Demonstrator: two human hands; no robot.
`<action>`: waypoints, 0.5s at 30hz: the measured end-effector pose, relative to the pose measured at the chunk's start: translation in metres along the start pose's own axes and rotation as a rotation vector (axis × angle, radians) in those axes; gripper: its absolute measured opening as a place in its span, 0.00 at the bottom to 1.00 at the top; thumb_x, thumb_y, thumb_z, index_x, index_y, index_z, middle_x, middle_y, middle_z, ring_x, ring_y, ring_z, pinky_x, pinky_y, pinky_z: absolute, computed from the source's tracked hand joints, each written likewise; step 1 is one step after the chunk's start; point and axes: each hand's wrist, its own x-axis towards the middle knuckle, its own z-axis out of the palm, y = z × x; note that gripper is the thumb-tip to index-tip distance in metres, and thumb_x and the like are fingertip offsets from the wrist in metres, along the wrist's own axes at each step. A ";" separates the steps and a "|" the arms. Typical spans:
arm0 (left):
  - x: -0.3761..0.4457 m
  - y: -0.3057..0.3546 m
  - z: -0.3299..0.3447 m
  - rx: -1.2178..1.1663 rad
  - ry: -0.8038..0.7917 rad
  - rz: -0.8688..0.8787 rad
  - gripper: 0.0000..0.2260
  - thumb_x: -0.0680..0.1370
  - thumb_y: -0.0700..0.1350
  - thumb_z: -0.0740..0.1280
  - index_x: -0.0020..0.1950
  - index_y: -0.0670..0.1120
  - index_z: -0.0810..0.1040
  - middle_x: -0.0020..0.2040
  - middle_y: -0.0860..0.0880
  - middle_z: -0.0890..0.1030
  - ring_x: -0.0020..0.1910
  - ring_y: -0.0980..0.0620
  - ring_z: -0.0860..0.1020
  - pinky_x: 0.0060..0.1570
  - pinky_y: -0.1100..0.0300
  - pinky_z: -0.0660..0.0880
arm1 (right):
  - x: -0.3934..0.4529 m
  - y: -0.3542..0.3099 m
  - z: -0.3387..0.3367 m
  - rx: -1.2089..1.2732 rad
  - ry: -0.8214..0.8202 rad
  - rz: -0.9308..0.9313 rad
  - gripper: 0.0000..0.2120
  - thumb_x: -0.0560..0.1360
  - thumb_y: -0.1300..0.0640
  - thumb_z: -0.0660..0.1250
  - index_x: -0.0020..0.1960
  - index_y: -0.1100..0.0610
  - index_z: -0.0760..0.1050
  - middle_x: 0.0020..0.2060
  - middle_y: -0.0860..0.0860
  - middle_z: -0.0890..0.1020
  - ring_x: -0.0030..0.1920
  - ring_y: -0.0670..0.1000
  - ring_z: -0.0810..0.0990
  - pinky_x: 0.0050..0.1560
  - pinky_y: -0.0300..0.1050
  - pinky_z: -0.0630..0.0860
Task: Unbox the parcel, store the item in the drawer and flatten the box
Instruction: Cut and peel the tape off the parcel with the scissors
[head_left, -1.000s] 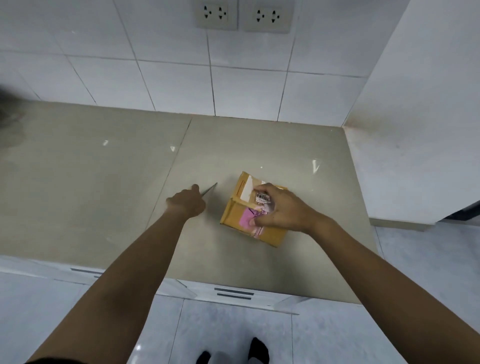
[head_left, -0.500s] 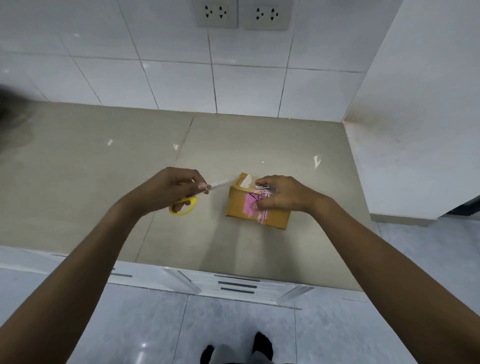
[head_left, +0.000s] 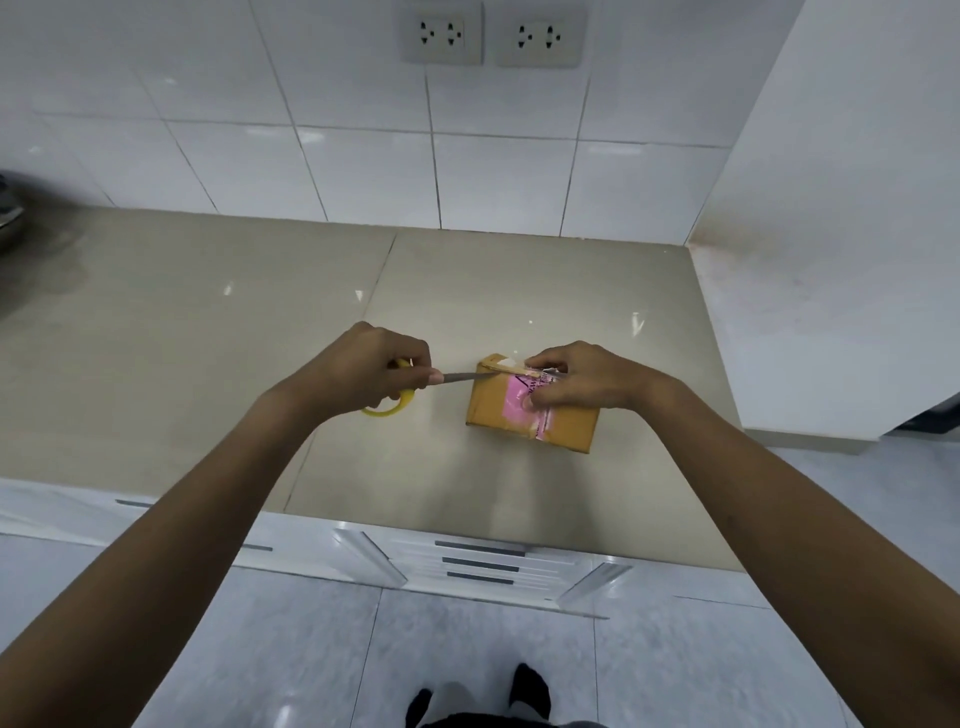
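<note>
Both hands are engaged: scissors (head_left: 410, 387) gripped by left hand (head_left: 358, 371), parcel (head_left: 530, 410) pinned by right hand (head_left: 576, 382); fingertips beside parcel's seam risk being nicked.

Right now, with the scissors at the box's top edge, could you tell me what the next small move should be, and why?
Probably slide the scissors rightward along the top seam. The left hand grips them, blade tip at the cardboard box corner, while the right hand holds the box steady on the countertop, still taped shut.
</note>
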 end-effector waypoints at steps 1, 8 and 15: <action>0.001 -0.001 0.000 -0.004 0.002 0.000 0.11 0.75 0.51 0.70 0.40 0.45 0.81 0.29 0.52 0.78 0.26 0.59 0.76 0.28 0.62 0.74 | 0.000 0.000 0.000 0.005 0.000 0.001 0.35 0.62 0.40 0.71 0.67 0.49 0.73 0.63 0.46 0.75 0.63 0.49 0.73 0.62 0.46 0.72; 0.003 -0.006 0.006 0.104 -0.036 0.111 0.11 0.76 0.56 0.68 0.40 0.50 0.80 0.29 0.52 0.79 0.30 0.57 0.76 0.29 0.61 0.72 | 0.001 0.006 -0.004 0.029 -0.022 -0.002 0.35 0.61 0.40 0.73 0.66 0.49 0.74 0.63 0.46 0.76 0.62 0.48 0.74 0.65 0.49 0.72; 0.009 -0.006 0.008 0.039 -0.013 0.076 0.11 0.76 0.54 0.69 0.39 0.48 0.80 0.30 0.52 0.79 0.29 0.58 0.77 0.33 0.53 0.77 | 0.002 0.011 -0.004 0.043 -0.041 -0.017 0.31 0.65 0.44 0.75 0.66 0.49 0.73 0.63 0.46 0.75 0.63 0.48 0.73 0.65 0.49 0.71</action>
